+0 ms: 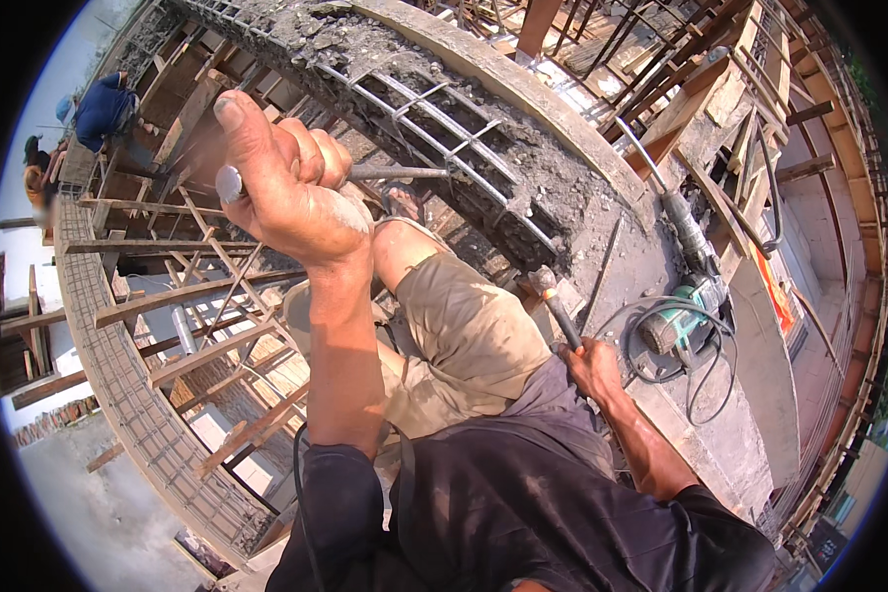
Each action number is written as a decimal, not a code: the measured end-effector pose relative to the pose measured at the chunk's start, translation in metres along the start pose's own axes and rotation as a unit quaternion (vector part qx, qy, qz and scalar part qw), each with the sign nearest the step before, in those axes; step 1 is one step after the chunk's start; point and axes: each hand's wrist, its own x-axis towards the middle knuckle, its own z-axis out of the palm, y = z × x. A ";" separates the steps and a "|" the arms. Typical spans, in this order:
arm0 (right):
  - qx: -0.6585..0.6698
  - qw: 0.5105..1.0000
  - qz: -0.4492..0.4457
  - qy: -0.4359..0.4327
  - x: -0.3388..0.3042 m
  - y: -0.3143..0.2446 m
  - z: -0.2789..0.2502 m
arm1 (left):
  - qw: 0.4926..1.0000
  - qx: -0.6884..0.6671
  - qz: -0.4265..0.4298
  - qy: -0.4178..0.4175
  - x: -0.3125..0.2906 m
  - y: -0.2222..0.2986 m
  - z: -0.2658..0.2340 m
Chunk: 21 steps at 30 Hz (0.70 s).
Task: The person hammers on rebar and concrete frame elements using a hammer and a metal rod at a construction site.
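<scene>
My left hand [291,192] is raised at the left of the middle, its fingers wrapped round a steel chisel [400,172]. The round struck end shows beside the thumb, and the shaft points right toward the broken concrete beam [464,123] with bared rebar. From this view I cannot tell whether the tip touches the concrete. Low on the right, my right hand [594,369] grips the handle of a hammer [560,314], its head up beside my knee. The chisel and hammer are apart.
A green power hammer drill [679,321] with a long bit and coiled black cord lies at right. Timber props [197,306] and a curved rebar cage [143,395] are below left. A co-worker in blue [107,109] bends at far left; another person is beyond.
</scene>
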 end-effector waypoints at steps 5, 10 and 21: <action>-0.014 1.000 -0.013 -0.022 0.006 0.002 0.007 | 0.988 -0.025 0.040 -0.148 0.020 0.048 0.023; -0.006 1.000 -0.020 -0.022 0.015 0.011 0.014 | 0.984 -0.018 0.023 -0.176 0.026 0.036 0.050; 0.024 0.999 -0.023 -0.032 0.017 0.016 0.018 | 0.985 -0.026 -0.060 -0.158 0.005 -0.140 0.056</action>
